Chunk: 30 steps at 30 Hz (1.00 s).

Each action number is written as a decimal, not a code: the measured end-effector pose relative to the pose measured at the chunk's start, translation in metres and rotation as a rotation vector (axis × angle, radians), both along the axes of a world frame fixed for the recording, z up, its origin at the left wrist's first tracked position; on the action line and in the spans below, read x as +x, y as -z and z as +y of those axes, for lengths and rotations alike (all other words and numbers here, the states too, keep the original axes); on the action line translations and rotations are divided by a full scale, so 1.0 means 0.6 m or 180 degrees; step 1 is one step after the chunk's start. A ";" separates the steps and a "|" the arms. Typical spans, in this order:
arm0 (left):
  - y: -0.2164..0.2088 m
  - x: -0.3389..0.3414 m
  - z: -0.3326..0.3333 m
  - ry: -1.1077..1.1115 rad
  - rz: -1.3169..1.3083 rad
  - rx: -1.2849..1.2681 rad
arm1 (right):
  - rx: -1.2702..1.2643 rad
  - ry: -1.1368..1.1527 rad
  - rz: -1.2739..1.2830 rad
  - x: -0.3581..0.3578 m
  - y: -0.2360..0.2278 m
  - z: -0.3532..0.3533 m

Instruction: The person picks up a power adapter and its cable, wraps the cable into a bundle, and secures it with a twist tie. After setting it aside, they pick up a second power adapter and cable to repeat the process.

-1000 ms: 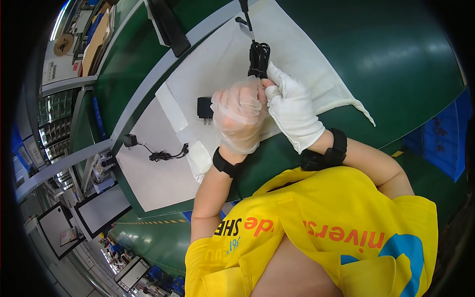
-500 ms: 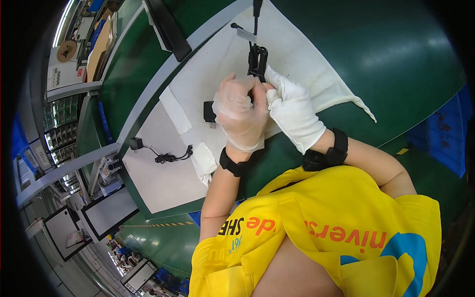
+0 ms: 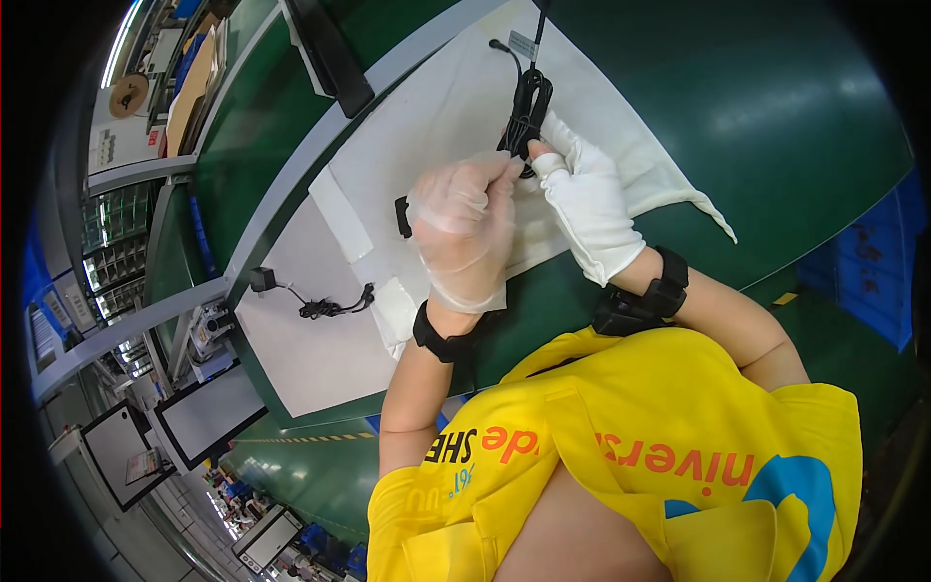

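Note:
A coiled black cable bundle (image 3: pixel 529 105) is held upright over the white cloth by my right hand (image 3: pixel 588 199), in a white glove with the thumb tip bare. A round plug (image 3: pixel 497 45) and a small white label tag (image 3: pixel 522 44) stick out at its top. My left hand (image 3: pixel 461 228), in a thin see-through glove, is closed, thumb and forefinger pinched at the bundle's lower end; what they pinch is too small to tell. A black power adapter (image 3: pixel 402 216) is partly hidden behind my left hand.
The white cloth (image 3: pixel 427 116) covers part of the green table (image 3: pixel 737 107). On a pale sheet (image 3: pixel 301 364) to the left lies another adapter (image 3: pixel 262 279) with its tied cable (image 3: pixel 335 305). A metal rail (image 3: pixel 291 175) runs along the left; a blue bin (image 3: pixel 863 262) stands at the right.
The bundle has risen and tilted slightly right, showing more of its coils. My left hand has shifted a little left and down, covering more of the adapter; my right hand has turned slightly.

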<state>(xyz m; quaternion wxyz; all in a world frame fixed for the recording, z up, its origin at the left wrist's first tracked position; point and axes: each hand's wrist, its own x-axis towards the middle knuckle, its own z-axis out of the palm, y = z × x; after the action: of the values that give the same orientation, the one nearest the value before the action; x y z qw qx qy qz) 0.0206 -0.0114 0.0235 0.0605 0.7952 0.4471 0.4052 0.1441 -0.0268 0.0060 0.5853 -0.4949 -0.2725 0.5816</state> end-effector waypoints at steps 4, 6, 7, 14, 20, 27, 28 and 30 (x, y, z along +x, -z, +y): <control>-0.012 0.011 0.002 0.0168 -0.0075 -0.0240 | 0.0119 0.0098 -0.0527 -0.004 0.002 -0.007; -0.010 0.015 0.006 0.0079 -0.0016 -0.0261 | 0.0142 0.0157 -0.0486 -0.006 0.002 -0.008; -0.008 0.017 0.004 0.0073 -0.0018 -0.0260 | 0.0079 0.0128 -0.0524 -0.004 0.008 -0.007; -0.018 0.011 0.005 -0.0384 -0.0432 -0.1283 | 0.0199 0.0363 -0.0484 -0.003 -0.003 -0.007; -0.030 0.022 -0.011 -0.0518 0.0479 0.0248 | 0.0116 0.0256 -0.0230 0.000 -0.006 0.002; -0.006 0.004 -0.005 -0.0394 0.1178 0.0259 | 0.0094 0.0500 -0.0244 -0.002 0.001 0.007; -0.006 0.004 -0.004 -0.0396 0.1176 0.0260 | 0.0223 0.0485 -0.0221 -0.005 0.006 0.007; -0.007 0.007 -0.001 -0.0202 0.0323 -0.0951 | 0.0354 0.0471 -0.0204 -0.004 0.009 0.008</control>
<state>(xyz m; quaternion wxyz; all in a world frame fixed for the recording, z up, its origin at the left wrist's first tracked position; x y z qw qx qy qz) 0.0248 -0.0118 0.0275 0.1426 0.7823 0.5298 0.2951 0.1418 -0.0219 0.0006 0.6443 -0.4988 -0.2856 0.5045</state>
